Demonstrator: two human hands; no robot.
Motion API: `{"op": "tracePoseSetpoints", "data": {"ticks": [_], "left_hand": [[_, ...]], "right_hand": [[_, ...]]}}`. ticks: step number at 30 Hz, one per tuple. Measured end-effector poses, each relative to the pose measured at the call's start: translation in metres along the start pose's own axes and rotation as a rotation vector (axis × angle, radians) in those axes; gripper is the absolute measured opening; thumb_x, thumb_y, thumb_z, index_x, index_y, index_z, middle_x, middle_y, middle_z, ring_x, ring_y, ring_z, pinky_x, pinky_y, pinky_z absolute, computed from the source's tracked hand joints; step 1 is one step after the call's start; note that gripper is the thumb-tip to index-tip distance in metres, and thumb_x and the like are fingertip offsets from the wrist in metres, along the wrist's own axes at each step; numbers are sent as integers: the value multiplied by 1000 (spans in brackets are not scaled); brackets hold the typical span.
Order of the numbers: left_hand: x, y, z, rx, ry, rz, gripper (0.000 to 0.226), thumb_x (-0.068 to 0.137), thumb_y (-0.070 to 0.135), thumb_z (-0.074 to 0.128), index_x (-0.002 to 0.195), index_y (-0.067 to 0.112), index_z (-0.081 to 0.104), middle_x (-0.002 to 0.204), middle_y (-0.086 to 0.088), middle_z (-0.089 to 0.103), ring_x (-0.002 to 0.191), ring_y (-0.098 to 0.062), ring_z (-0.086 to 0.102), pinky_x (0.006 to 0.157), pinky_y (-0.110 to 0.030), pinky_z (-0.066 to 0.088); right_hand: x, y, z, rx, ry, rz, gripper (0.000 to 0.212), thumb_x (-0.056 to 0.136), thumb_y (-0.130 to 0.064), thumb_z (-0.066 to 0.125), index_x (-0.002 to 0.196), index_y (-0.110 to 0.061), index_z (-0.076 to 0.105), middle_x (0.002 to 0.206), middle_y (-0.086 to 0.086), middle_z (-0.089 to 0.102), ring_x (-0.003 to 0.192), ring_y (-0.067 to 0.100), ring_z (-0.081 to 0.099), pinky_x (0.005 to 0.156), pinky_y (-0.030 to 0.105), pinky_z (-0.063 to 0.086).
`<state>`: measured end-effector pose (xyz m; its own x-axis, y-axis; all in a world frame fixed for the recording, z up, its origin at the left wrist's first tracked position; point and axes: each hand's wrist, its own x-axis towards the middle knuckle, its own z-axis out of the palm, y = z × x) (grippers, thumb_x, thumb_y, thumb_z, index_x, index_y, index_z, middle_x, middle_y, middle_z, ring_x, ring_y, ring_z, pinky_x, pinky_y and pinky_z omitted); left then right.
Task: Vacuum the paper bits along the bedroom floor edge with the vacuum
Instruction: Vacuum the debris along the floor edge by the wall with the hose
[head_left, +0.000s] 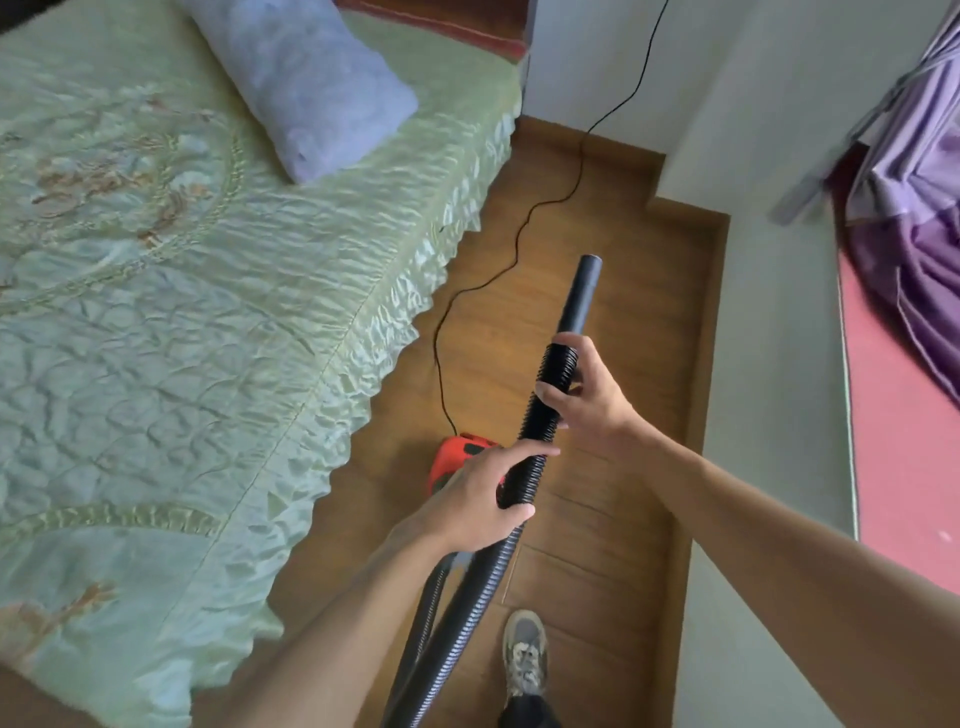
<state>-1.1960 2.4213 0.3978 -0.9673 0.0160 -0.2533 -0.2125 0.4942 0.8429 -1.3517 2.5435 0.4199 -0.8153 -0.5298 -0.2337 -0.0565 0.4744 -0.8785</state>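
Well, from the head view, the person stands in the narrow strip of wood floor (613, 291) between the bed (208, 312) and the wall (769, 322), with both hands on the black ribbed hose (540, 431) of the vacuum. The right hand (587, 395) is wrapped around the hose just below the smooth black nozzle (582, 296), and the left hand (483, 493) is closed on the hose lower down, nearer the body. The red vacuum body (457, 457) sits on the floor just beside the frilled edge of the bedspread, its thin black cord (519, 244) snaking away along the floor toward the far corner. The nozzle is raised and pointing away from the person, its mouth well off the floor. I can't make out any paper bits from here; they are either too small or out of view. To my eye the work is still ahead: the nozzle wants tipping down until its mouth is close over the boards, then running slowly along the skirting edge by the wall. The right hand should steer, the left just feed slack. A shoe (524, 654) stands near the hose loop, and the cord lies in the path, so both could snag.
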Motion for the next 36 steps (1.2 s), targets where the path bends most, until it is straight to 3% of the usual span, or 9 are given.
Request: {"op": "tracePoseSetpoints", "data": {"ticks": [4,14,19,21,23,25,32,36], "left_hand": [[28,-7,22,-48,-137,-43,65,86,16,70,137,47,45,142,15,50,125,-2,49,109,-34,43],[79,-57,73,-51,-300,-243,68,84,16,72,136,49,43,130,12,56,108,-7,59,96,-33,52],[87,-99,96,-36,-371,-311,68,86,17,72,138,48,42,133,13,54,89,10,56,72,-11,46],[87,-118,108,-54,-386,-338,68,86,17,72,138,49,42,137,15,52,101,4,56,82,-13,46],[86,-138,121,-84,-409,-362,69,86,17,72,138,50,42,139,13,51,116,-8,54,96,-30,49],[85,-155,133,-95,-432,-385,69,86,17,72,137,51,42,140,11,50,118,-12,55,100,-38,50],[89,-209,166,-111,-509,-417,68,86,16,71,138,49,41,137,5,54,120,-21,56,101,-42,49],[93,-237,177,-108,-501,-426,67,87,14,70,140,45,42,136,4,54,121,-20,52,102,-38,46]], "right_hand": [[8,47,-7,111,24,116,50,90,-7,64,130,-27,41,101,7,56,82,17,61,59,30,56],[37,155,7,321,-89,418,48,93,-2,61,127,-26,39,104,12,54,84,23,62,59,30,58],[40,202,32,342,-137,523,47,93,0,60,127,-25,38,106,14,54,80,21,64,54,25,57],[41,222,44,339,-159,562,50,93,-1,61,132,-23,38,109,16,54,82,22,65,55,27,59],[40,243,57,326,-171,608,53,93,-2,61,135,-22,36,112,18,55,86,24,66,59,30,61],[37,262,68,313,-172,652,54,93,-1,60,137,-22,36,112,18,55,87,26,66,62,31,62],[39,320,107,259,-167,819,55,93,-1,59,137,-27,37,117,16,59,86,25,66,64,35,61],[46,346,126,221,-174,847,56,93,-3,59,138,-28,37,116,13,59,84,24,67,58,29,60]]}}
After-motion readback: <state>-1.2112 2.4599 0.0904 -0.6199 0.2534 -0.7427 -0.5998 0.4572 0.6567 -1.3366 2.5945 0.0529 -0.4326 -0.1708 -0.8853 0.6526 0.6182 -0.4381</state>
